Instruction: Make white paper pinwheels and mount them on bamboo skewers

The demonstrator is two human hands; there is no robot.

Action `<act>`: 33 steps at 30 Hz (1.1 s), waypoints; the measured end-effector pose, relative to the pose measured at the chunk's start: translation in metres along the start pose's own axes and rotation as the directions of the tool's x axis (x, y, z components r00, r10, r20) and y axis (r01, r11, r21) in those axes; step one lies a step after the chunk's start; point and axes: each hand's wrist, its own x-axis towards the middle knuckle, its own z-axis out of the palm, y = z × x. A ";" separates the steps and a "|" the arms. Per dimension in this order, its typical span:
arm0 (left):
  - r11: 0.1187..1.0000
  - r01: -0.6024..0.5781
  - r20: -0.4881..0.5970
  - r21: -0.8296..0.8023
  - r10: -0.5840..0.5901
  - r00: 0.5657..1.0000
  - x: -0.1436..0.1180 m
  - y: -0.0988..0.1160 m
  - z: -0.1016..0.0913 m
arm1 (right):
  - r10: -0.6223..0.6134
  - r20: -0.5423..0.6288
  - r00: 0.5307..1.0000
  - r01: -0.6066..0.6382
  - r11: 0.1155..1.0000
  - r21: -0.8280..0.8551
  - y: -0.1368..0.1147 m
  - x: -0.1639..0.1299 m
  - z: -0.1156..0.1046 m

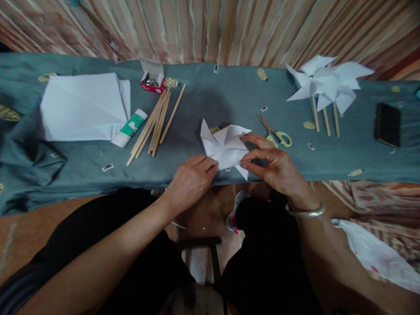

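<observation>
Paper work in hand: a white folded paper pinwheel head (225, 146) lies flat on the grey-blue cloth-covered tabletop (210, 98), close to its near edge and roughly at the middle of its length.

Handling judgement: the pinwheel head is thin sheet paper, very light, soft at the vanes and easily creased or torn; it would slide on the cloth under a careless push. Best taken at the centre where the folded points meet, or by a vane edge with fingertips only.

Left hand (190, 181): palm down at the pinwheel head's left near corner, fingers curled together, fingertips pressing the paper edge; steadying it, not closed around anything. Forearm runs in from the lower left.

Right hand (274, 164): at the pinwheel head's right side, forefinger extended along the upper vane, thumb and fingers drawn together in a light pinch; a thin pin-like item seems to sit between them, but it is too small to confirm. A silver bangle (305, 211) sits on the wrist.

Surroundings, relative to the pinwheel head: yellow-handled scissors (275, 133) just to its right; three finished white paper pinwheels on wooden sticks (328, 87) farther right, and a black phone (387, 124) beyond those. To the left, a bundle of bare wooden sticks (155, 122), a green-and-white glue tube (129, 127), a small red box of metal pins (152, 81), and a stack of white paper sheets (82, 107).
</observation>
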 end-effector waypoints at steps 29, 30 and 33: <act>1.000 -0.016 0.012 0.020 0.016 1.000 -0.005 0.004 -0.001 | -0.125 -0.184 0.975 0.085 0.973 -0.214 -0.006 0.021 0.046; 1.000 -0.018 0.011 0.020 0.018 1.000 -0.005 0.004 -0.001 | -0.127 -0.185 0.975 0.085 0.972 -0.218 -0.005 0.021 0.047; 1.000 -0.019 0.004 0.022 0.019 1.000 -0.006 0.003 -0.001 | -0.134 -0.185 0.973 0.089 0.968 -0.233 -0.004 0.022 0.048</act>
